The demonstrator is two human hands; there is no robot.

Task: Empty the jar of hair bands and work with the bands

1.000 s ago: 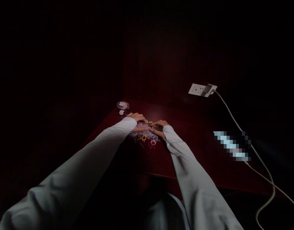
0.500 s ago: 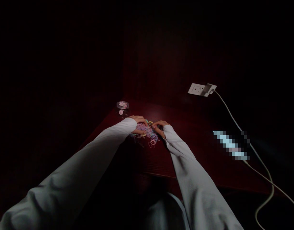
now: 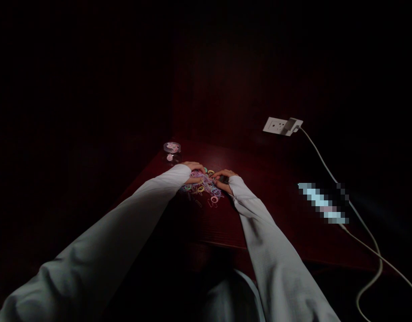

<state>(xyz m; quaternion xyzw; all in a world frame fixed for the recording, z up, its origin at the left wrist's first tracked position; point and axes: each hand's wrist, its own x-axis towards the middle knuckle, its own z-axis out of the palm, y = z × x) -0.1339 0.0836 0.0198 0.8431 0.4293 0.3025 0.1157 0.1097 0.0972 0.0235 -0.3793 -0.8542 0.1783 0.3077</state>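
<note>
A pile of small pastel rings and clips (image 3: pixel 206 184) lies on the dark red table (image 3: pixel 212 223). At the left side of the pile is my left hand (image 3: pixel 194 171), thumb and fingers apart, touching the pieces. My right hand (image 3: pixel 225 178) is at the right side, its thumb and fingers also apart around the pile's edge. Nothing can be made out as gripped in either one. A pink ring (image 3: pixel 214 199) and a yellow ring (image 3: pixel 201 189) show at the near side, and another yellow ring (image 3: pixel 210 172) at the far side.
A clear round container (image 3: pixel 172 152) with pink pieces stands behind on the left. To the right, a blurred-out bright device (image 3: pixel 323 204) lies on the table with a cable (image 3: pixel 370 243). A white wall socket (image 3: pixel 276 125) holds a plugged-in charger (image 3: pixel 292 126).
My left thumb has shifted slightly up and away from the near edge of the pile, uncovering more of the yellow ring. The right thumb and fingers are a little further apart.
</note>
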